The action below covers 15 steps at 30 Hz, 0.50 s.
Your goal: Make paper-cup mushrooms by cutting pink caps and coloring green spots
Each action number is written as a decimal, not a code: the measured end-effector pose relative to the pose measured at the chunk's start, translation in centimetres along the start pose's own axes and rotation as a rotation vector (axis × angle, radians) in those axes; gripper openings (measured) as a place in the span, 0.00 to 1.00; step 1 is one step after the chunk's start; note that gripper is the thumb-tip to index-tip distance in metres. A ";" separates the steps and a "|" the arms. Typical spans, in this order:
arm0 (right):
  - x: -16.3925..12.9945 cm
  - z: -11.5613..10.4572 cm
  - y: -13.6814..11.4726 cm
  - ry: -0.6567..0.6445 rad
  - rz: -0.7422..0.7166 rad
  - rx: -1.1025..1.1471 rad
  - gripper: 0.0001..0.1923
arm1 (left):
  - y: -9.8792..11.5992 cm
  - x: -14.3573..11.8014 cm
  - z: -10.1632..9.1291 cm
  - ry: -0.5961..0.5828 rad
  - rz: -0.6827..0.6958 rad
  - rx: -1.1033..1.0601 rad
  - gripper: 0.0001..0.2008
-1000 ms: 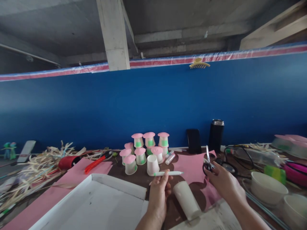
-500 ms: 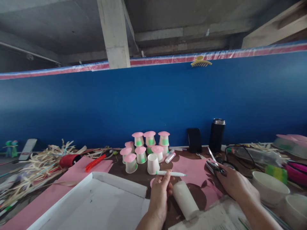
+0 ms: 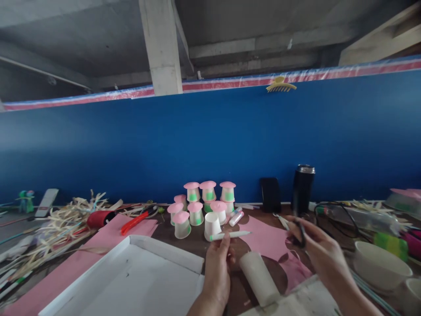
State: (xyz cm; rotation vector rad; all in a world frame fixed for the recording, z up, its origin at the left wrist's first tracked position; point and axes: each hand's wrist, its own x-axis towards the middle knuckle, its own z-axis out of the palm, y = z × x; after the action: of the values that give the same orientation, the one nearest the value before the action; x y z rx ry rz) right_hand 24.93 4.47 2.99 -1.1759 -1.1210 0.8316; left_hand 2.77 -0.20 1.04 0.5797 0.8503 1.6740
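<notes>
My left hand [image 3: 217, 265] pinches a white marker pen [image 3: 235, 235] with a green end, held level in front of an upturned paper cup [image 3: 212, 224]. A white cardboard tube [image 3: 259, 276] lies just to its right. My right hand [image 3: 320, 245] is closed around the black handle of a pair of scissors [image 3: 300, 232]; their blades are smeared by motion and point upward. Below and left of that hand lie pink paper scraps [image 3: 263, 237]. Behind my left hand stand several upturned cups with pink paper tops and green patches [image 3: 196, 215].
A white cardboard tray [image 3: 98, 281] takes up the front left, beside pink paper [image 3: 62, 274], a red tool [image 3: 134, 223] and pale strips [image 3: 75, 219]. At the back are a black phone [image 3: 270, 195] and a black flask [image 3: 303, 188]. White bowls [image 3: 379, 267] stand right.
My right hand has raised the scissors off the table, and the blades have swung more upright. My left hand still holds the marker pen, tilted slightly more. The view has shifted a little left.
</notes>
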 end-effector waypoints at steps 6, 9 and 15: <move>-4.3 4.5 -2.4 -0.521 0.121 -0.030 0.25 | 1.1 0.3 0.1 -0.009 0.072 -0.157 0.15; -5.3 4.9 -2.8 -0.602 0.134 -0.063 0.24 | 1.4 0.5 0.2 0.012 0.077 -0.184 0.15; -5.8 4.7 -3.5 -0.631 0.175 -0.067 0.21 | 1.6 0.5 0.1 0.014 0.076 -0.203 0.15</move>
State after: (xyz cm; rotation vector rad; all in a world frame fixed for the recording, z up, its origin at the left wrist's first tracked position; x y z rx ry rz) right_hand 18.62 -0.44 5.10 -1.1043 -1.5755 1.3674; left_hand 1.79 0.10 2.30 0.4658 0.6645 1.8102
